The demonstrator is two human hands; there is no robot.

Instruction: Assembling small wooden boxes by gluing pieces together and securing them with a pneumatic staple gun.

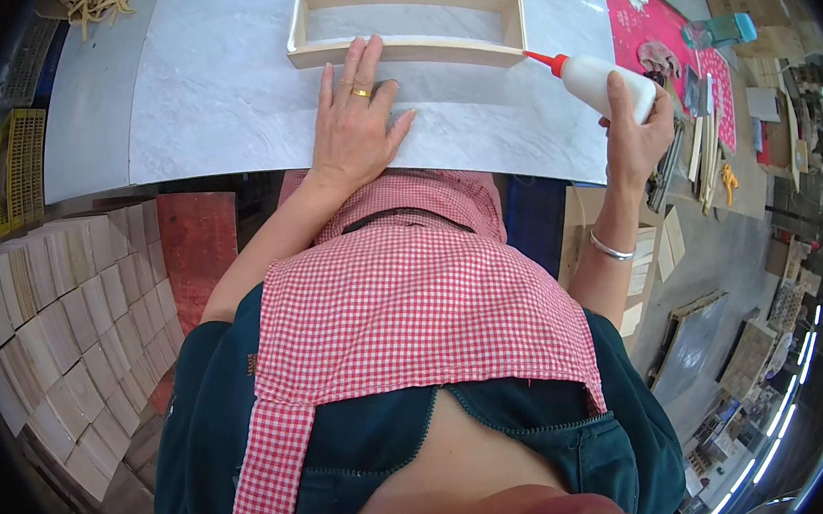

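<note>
Wood frame sits on the counter, long side running left-right, counter showing through. Right hand's fingers grip a white bottle, can't see inside, red nozzle pointing left-ish at the frame's corner. Left hand's fingers, slightly spread, touch its near side.

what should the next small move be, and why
Probably a gentle squeeze of the white bottle by the right grip: its red nozzle points at the near right corner of the wooden frame, and the left grip has fingertips at the frame's near side, which may steady it.
</note>
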